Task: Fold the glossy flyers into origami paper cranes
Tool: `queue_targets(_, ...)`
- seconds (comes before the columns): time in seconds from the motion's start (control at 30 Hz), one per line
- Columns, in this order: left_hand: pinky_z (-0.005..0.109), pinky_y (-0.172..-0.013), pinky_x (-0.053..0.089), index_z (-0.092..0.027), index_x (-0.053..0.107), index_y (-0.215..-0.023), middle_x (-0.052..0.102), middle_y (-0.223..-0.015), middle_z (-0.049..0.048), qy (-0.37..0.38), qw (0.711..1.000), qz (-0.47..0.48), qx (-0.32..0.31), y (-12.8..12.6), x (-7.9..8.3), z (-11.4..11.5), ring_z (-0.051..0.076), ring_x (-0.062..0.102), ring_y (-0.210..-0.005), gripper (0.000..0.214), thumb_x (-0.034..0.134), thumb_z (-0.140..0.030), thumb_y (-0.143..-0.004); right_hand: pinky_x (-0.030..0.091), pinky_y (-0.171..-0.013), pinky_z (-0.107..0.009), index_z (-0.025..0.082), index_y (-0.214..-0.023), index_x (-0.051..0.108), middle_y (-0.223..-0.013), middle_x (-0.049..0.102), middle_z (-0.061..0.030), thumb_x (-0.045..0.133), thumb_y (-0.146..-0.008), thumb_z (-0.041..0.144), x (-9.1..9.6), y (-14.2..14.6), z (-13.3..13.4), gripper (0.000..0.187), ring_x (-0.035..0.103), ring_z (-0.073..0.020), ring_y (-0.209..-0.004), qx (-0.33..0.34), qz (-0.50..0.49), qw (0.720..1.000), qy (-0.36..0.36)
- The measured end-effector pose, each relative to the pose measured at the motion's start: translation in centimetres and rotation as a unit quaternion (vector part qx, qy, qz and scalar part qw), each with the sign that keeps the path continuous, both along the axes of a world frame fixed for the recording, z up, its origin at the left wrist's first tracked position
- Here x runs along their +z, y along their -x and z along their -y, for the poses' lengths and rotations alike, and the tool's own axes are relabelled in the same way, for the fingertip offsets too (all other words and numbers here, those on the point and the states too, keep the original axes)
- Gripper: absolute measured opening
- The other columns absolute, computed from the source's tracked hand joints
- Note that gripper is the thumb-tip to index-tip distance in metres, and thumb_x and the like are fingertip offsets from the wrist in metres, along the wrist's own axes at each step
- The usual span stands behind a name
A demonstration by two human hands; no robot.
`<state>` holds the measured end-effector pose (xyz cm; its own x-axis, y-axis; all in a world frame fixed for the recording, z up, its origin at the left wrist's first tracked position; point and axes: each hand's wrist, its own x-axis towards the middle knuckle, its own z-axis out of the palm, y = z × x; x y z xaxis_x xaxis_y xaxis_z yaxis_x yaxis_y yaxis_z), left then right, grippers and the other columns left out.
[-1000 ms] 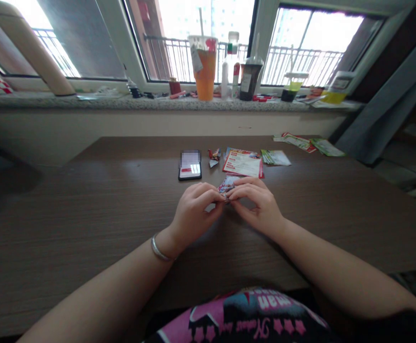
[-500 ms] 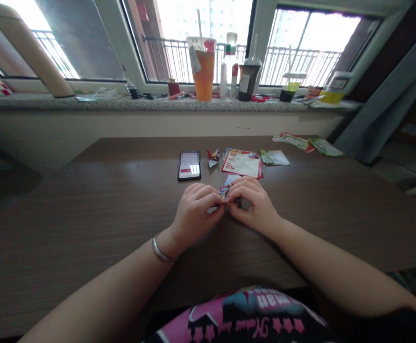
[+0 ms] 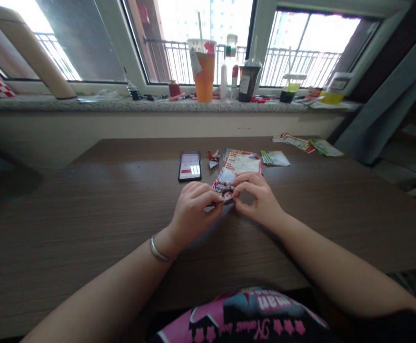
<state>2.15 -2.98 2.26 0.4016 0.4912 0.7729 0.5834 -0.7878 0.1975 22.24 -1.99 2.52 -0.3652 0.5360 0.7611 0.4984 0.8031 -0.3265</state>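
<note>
Between my two hands is a colourful printed paper sheet (image 3: 224, 183), its near edge pinched from both sides. My left hand (image 3: 198, 205) grips the left part of that edge between thumb and fingers, a silver bangle on its wrist. My right hand (image 3: 256, 196) pinches the right part, thumb and forefinger forming a loop. The sheet's far end overlaps a stack of red-and-white printed sheets (image 3: 242, 162). How the paper is folded under my fingers cannot be made out. A small folded paper piece (image 3: 213, 158) sits left of the stack.
A phone (image 3: 190, 166) lies left of the paper piece. Green-white cards (image 3: 275, 158) and more leaflets (image 3: 297, 142) lie to the right. On the windowsill (image 3: 151, 105) behind the table (image 3: 104, 200) stand an orange drink cup (image 3: 204, 71), a dark drink cup (image 3: 247, 82) and bottles.
The paper between my hands is more spread out, with more of its printed face showing. My right hand has shifted slightly right, away from the left.
</note>
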Motion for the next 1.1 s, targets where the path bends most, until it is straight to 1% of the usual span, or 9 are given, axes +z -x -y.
queue_targets(0.1, 0.032, -0.072, 0.043, -0.018, 0.061, -0.074, 0.063, -0.073, 0.0016, -0.008, 1.0, -0.002, -0.002, 0.1, 0.0, 0.0, 0.015, 0.055, -0.07, 0.008, 0.065, -0.017, -0.081, 0.046, -0.091, -0.041, 0.022, -0.077, 0.059, -0.095, 0.066, -0.0046, 0.06, -0.074, 0.009, -0.2, -0.1, -0.1, 0.014, 0.059, -0.0211, -0.098, 0.008, -0.011, 1.0, 0.008)
queue_targets(0.27, 0.032, -0.073, 0.044, -0.018, 0.061, -0.075, 0.064, -0.074, 0.0016, -0.011, 1.0, 0.006, 0.0, 0.4, 0.0, 0.2, 0.015, 0.055, -0.071, 0.008, 0.064, -0.018, -0.083, 0.046, -0.09, -0.041, 0.023, -0.081, 0.059, -0.093, 0.066, -0.0035, 0.061, -0.077, 0.011, -0.4, -0.4, -0.2, 0.013, 0.06, -0.0204, -0.095, -0.019, -0.038, 0.999, -0.004)
queue_targets(0.43, 0.032, -0.072, 0.043, -0.019, 0.061, -0.076, 0.063, -0.074, 0.0012, -0.023, 1.0, -0.009, 0.008, 0.3, 0.0, 0.1, 0.015, 0.054, -0.071, 0.008, 0.064, -0.019, -0.084, 0.047, -0.091, -0.04, 0.024, -0.083, 0.063, -0.094, 0.066, -0.0034, 0.062, -0.078, 0.012, -0.1, -0.1, 0.2, 0.013, 0.059, -0.0201, -0.097, -0.005, 0.003, 1.0, -0.026)
queue_targets(0.5, 0.031, -0.072, 0.043, -0.019, 0.061, -0.075, 0.063, -0.074, 0.0007, -0.038, 0.999, -0.014, 0.003, 0.3, 0.1, 0.0, 0.015, 0.054, -0.071, 0.009, 0.064, -0.019, -0.083, 0.047, -0.091, -0.04, 0.024, -0.083, 0.063, -0.094, 0.067, -0.0031, 0.062, -0.08, 0.012, -0.1, 0.0, 0.3, 0.012, 0.06, -0.0199, -0.098, -0.007, 0.01, 0.999, -0.032)
queue_targets(0.63, 0.031, -0.075, 0.044, -0.02, 0.064, -0.079, 0.065, -0.077, 0.001, -0.039, 0.999, -0.024, 0.005, 0.5, 0.0, -0.3, 0.015, 0.056, -0.073, 0.006, 0.065, -0.022, -0.084, 0.048, -0.092, -0.04, 0.025, -0.084, 0.065, -0.093, 0.068, -0.0027, 0.064, -0.081, 0.015, -0.2, -0.2, 0.2, 0.01, 0.06, -0.0201, -0.099, -0.014, 0.014, 0.999, -0.047)
queue_targets(0.77, 0.033, -0.077, 0.045, -0.021, 0.067, -0.084, 0.067, -0.082, 0.0024, -0.026, 0.999, -0.04, 0.022, 1.1, -0.2, -0.9, 0.016, 0.059, -0.077, 0.005, 0.065, -0.025, -0.085, 0.048, -0.09, -0.04, 0.025, -0.083, 0.067, -0.091, 0.067, -0.0027, 0.065, -0.08, 0.015, -0.3, -0.7, -0.2, 0.01, 0.06, -0.0201, -0.096, -0.03, 0.008, 0.998, -0.051)
queue_targets(0.83, 0.032, -0.075, 0.046, -0.02, 0.067, -0.083, 0.067, -0.081, 0.003, -0.014, 0.999, -0.037, 0.03, 1.5, -0.4, -1.3, 0.017, 0.06, -0.076, 0.007, 0.064, -0.026, -0.086, 0.048, -0.089, -0.04, 0.025, -0.083, 0.067, -0.09, 0.066, -0.0026, 0.065, -0.08, 0.015, -0.3, -0.9, -0.4, 0.011, 0.06, -0.0198, -0.093, -0.04, -0.001, 0.998, -0.049)
queue_targets(0.97, 0.032, -0.075, 0.048, -0.019, 0.068, -0.085, 0.067, -0.083, 0.0041, 0.031, 0.999, -0.012, 0.03, 2.3, -0.7, -2.4, 0.017, 0.061, -0.078, 0.008, 0.063, -0.026, -0.087, 0.048, -0.084, -0.039, 0.024, -0.082, 0.068, -0.088, 0.064, -0.0027, 0.065, -0.079, 0.015, -0.3, -1.3, -0.9, 0.01, 0.06, -0.0188, -0.087, -0.06, -0.027, 0.997, -0.041)
queue_targets(1.1, 0.033, -0.078, 0.049, -0.019, 0.067, -0.085, 0.067, -0.084, 0.0046, 0.059, 0.997, 0.004, 0.05, 2.9, -1.0, -2.9, 0.017, 0.061, -0.081, 0.008, 0.061, -0.023, -0.087, 0.048, -0.08, -0.038, 0.024, -0.079, 0.067, -0.085, 0.063, -0.0024, 0.065, -0.079, 0.015, -0.4, -1.4, -1.1, 0.009, 0.059, -0.0186, -0.084, -0.067, -0.048, 0.996, -0.018)
